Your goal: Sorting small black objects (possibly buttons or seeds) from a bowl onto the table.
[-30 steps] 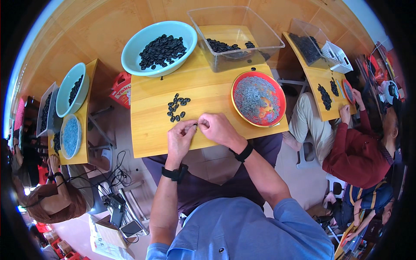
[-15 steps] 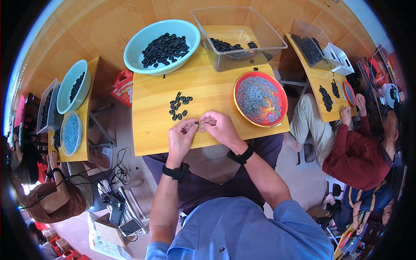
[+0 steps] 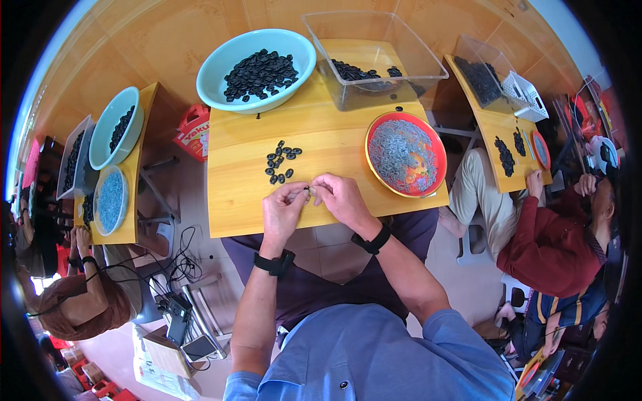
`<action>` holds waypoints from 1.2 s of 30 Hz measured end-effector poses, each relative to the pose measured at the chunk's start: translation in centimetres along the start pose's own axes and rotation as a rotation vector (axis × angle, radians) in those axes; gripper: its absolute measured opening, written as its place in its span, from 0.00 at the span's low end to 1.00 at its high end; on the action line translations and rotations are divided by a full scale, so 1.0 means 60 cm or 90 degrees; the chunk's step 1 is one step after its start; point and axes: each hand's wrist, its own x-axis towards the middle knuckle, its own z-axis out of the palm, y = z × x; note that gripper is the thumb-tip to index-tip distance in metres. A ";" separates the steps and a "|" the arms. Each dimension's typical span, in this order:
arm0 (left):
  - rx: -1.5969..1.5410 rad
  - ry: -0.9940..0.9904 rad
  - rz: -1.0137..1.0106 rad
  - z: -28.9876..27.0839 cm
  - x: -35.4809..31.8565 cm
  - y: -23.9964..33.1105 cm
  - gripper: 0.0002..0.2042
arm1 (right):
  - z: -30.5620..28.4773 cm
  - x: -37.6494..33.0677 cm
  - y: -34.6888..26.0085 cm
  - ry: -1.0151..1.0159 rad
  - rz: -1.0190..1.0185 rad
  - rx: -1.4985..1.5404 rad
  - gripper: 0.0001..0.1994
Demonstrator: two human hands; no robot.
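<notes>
My left hand [image 3: 283, 212] and my right hand [image 3: 340, 202] meet over the near edge of the yellow wooden table [image 3: 247, 214]. Fingertips of both are pinched together around a small dark piece [image 3: 307, 190], mostly hidden by the fingers, which looks like one of the black oval pieces. Just beyond my left hand lies a loose cluster of shiny black oval pieces [image 3: 279, 160]. Right of my right hand sits a red round tray [image 3: 441, 164] with a yellow rim, holding a heap of thin grey bits [image 3: 401, 144] too small to make out singly.
A light-blue basin [image 3: 208, 77] of black pieces stands at the far left of the table, beside a clear plastic bin [image 3: 374, 97] with more. People work at side tables left [image 3: 144, 167] and right [image 3: 491, 127]. Cables [image 3: 184, 264] tangle on the floor at left.
My hands stay pinched together in nearly the same place. The view has shifted slightly. At right, the co-worker's far hand has moved from beside the small tray toward their head.
</notes>
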 end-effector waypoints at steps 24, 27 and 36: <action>-0.331 0.231 0.064 -0.015 0.007 -0.002 0.09 | 0.019 0.022 -0.070 -0.131 -0.133 -0.592 0.25; -0.350 0.223 0.065 -0.014 0.008 -0.004 0.09 | 0.010 0.011 -0.073 -0.126 -0.129 -0.590 0.23; -0.294 0.170 0.060 -0.012 0.010 -0.006 0.09 | -0.025 -0.002 -0.043 -0.056 -0.155 -0.474 0.15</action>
